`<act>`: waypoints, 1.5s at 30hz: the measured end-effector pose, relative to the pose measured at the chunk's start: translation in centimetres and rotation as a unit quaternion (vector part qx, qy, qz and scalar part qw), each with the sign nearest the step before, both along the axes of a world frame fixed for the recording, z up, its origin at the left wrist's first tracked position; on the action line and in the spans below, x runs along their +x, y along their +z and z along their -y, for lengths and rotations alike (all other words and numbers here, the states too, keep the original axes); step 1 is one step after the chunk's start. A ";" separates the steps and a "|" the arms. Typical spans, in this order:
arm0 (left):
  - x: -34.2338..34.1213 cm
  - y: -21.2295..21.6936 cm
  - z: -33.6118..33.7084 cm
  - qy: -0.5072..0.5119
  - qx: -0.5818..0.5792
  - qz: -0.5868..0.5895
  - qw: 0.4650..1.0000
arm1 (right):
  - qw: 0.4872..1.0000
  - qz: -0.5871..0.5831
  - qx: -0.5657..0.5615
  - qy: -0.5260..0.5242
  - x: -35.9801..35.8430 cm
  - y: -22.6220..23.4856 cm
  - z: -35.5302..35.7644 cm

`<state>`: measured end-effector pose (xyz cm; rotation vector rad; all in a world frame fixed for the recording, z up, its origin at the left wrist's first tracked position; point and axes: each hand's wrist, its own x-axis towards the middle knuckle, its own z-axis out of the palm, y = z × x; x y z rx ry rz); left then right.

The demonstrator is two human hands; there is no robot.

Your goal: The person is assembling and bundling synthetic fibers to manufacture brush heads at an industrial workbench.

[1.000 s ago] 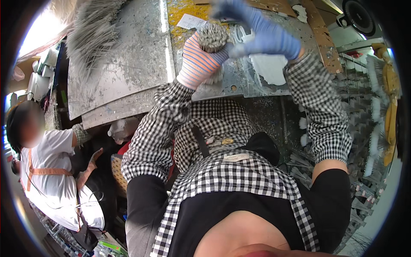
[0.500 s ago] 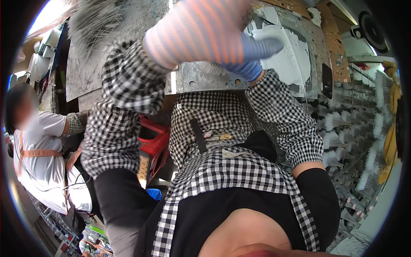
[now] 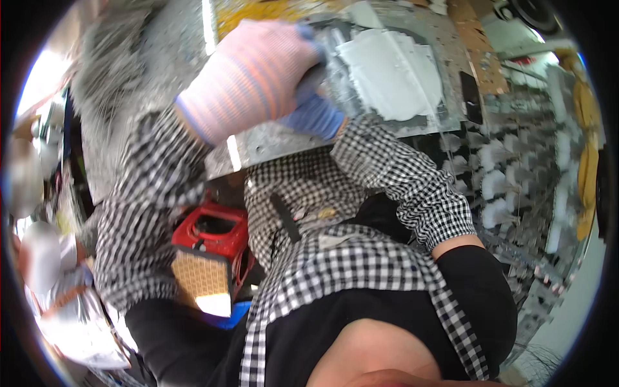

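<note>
White patch (image 3: 390, 74) on grey plate (image 3: 421, 121) | left hand (image 3: 251, 77) overlaps right hand (image 3: 314, 116) | finger states hidden, unclear

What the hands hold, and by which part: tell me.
That cannot be told: the left hand and right hand overlap in view, hiding anything that may be between them.

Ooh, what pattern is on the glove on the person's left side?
Stripes: the left glove has pinkish-orange and bluish stripes, best seen in the head view.

Hands (image 3: 248, 80) close together, arms (image 3: 409, 177) reaching forward
</note>
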<state>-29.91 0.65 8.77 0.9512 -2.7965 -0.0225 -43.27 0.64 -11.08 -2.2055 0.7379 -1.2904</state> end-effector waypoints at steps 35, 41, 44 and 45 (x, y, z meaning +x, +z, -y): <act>-17.7 2.8 10.1 -0.137 -0.010 0.093 0.986 | 0.949 -0.106 0.016 -0.297 -18.6 2.7 5.4; -18.0 -1.0 13.4 -0.204 0.309 -0.070 0.926 | 0.947 -0.104 0.012 -0.305 -18.1 2.6 4.9; -17.7 -5.8 15.8 -0.166 0.735 -0.374 0.541 | 0.945 -0.102 0.012 -0.310 -18.0 2.6 4.7; -17.5 -6.7 17.0 -0.180 0.734 -0.367 0.542 | 0.945 -0.100 0.012 -0.311 -17.9 2.5 4.5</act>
